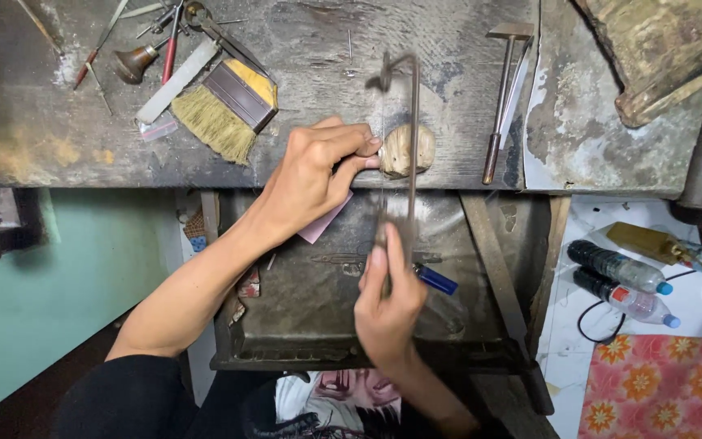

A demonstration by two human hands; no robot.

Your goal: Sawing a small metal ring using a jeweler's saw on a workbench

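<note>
Two hands busy: our left hand point(314, 175) pins pink sheet point(324, 219) at wooden peg point(406, 150); right hand point(387, 305) closed on saw frame point(410, 146). We'd keep strokes vertical, light, beside that grip.

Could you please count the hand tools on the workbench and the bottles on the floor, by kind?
Brushes: 1, a straw-bristled brush
Hammers: 1, a small hammer
Saw frames: 1, held by the right hand, beside the left hand
Plastic bottles: 2, upper bottle and lower bottle
Total: 5
The small tools in the top-left pile are too tangled to count.
</note>
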